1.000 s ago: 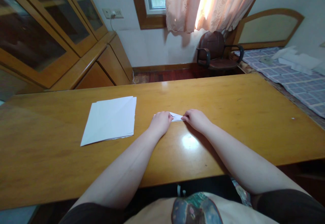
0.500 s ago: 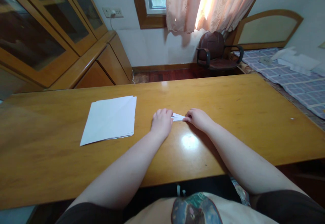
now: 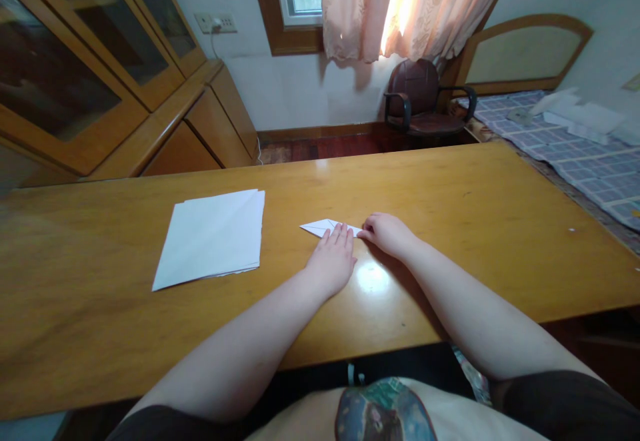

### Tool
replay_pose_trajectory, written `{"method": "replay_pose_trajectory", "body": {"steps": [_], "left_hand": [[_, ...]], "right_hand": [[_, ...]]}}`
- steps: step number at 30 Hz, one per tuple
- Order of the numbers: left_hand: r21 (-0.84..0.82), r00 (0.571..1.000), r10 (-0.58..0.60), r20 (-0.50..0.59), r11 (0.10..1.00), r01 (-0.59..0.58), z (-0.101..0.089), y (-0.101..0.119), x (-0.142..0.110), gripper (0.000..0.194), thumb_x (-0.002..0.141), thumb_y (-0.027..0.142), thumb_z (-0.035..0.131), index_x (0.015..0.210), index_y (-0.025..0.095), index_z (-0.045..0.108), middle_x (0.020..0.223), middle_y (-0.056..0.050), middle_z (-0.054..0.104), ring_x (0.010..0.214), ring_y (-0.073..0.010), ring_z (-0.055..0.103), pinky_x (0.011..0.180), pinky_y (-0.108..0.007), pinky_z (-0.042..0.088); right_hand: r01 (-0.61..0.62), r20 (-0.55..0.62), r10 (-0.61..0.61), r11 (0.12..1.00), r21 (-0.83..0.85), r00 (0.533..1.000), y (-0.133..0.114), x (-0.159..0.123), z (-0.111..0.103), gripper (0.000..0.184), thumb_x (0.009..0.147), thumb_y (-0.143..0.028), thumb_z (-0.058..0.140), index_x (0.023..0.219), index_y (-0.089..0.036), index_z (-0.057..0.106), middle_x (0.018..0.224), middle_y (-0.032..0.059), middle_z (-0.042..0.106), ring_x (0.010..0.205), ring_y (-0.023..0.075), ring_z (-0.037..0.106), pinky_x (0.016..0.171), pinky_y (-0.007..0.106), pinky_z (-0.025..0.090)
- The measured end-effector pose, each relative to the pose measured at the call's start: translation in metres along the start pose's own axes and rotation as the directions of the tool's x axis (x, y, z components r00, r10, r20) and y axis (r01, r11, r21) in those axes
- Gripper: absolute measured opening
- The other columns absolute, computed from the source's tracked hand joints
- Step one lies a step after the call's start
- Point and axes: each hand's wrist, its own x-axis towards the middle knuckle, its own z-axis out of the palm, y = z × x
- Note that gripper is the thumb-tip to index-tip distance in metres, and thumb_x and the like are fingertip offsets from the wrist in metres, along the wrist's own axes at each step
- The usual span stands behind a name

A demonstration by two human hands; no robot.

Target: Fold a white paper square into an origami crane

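Note:
A small white folded paper [image 3: 316,226], long and pointed at its left end, lies on the wooden table [image 3: 430,188]. Crease lines run along its visible face. My left hand [image 3: 334,258] rests over the paper's lower middle, its fingers stretched out and lying flat across it. At the paper's right end my right hand [image 3: 386,233] is closed, thumb and curled fingers pinching the tip. Part of the paper's middle is hidden under my left fingers.
A stack of white paper sheets [image 3: 213,238] lies to the left on the table. Beyond the far edge stand a brown office chair [image 3: 420,98] and, at left, a wooden cabinet [image 3: 165,128]. A bed [image 3: 575,131] is at the right.
My left hand has slid right and toward me along the folded paper, its fingers straightening and uncovering the pointed left end. My right hand keeps its pinch on the right tip.

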Motion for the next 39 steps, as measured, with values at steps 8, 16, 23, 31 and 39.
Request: {"method": "replay_pose_trajectory", "body": {"steps": [8,16,23,31,39], "left_hand": [[-0.01,0.999,-0.006,0.037,1.0,0.006,-0.001,0.001,-0.004,0.07,0.091,0.045,0.04,0.145,0.002,0.027,0.153,-0.02,0.021,0.143,-0.0299,0.016,0.117,-0.043,0.017],[-0.05,1.0,-0.004,0.029,0.999,0.006,0.0,0.003,-0.003,0.07,0.09,0.049,0.043,0.148,0.016,0.024,0.154,-0.02,0.02,0.143,-0.0335,0.015,0.114,-0.048,0.019],[-0.075,1.0,0.0,0.002,0.997,0.0,0.0,0.002,-0.003,0.068,0.089,0.048,0.044,0.147,0.016,0.028,0.153,-0.021,0.022,0.142,-0.0342,0.018,0.114,-0.048,0.019],[-0.073,1.0,-0.009,0.009,0.997,0.01,0.0,0.003,-0.004,0.07,0.089,0.049,0.044,0.147,0.015,0.027,0.153,-0.02,0.023,0.142,-0.0336,0.018,0.114,-0.048,0.019],[-0.07,1.0,-0.015,-0.002,0.997,0.014,0.003,0.004,-0.003,0.07,0.089,0.049,0.042,0.147,0.014,0.026,0.153,-0.02,0.023,0.142,-0.0336,0.018,0.113,-0.049,0.019]], "right_hand": [[-0.028,0.073,0.026,0.999,0.031,0.997,0.011,-0.002,-0.009,0.029,0.083,-0.047,0.06,0.081,-0.02,0.07,0.085,0.0072,0.07,0.074,0.0172,0.06,0.064,0.025,0.038],[-0.098,0.106,0.09,0.992,0.073,0.99,0.019,-0.003,-0.012,0.026,0.081,-0.045,0.062,0.078,-0.02,0.069,0.076,0.0045,0.069,0.063,0.0144,0.056,0.056,0.024,0.033],[-0.127,0.117,0.119,0.989,0.071,0.986,0.025,-0.007,-0.019,0.026,0.079,-0.045,0.062,0.074,-0.02,0.069,0.069,0.0032,0.067,0.057,0.0132,0.052,0.053,0.025,0.032],[-0.136,0.141,0.12,0.984,0.112,0.983,0.036,-0.006,-0.021,0.025,0.078,-0.042,0.064,0.074,-0.019,0.069,0.07,0.0036,0.068,0.058,0.0134,0.053,0.053,0.025,0.033],[-0.036,0.131,-0.007,0.947,0.321,0.991,0.037,-0.006,-0.023,0.022,0.079,-0.037,0.061,0.081,-0.017,0.07,0.076,0.003,0.069,0.066,0.0133,0.057,0.06,0.023,0.038]]}}
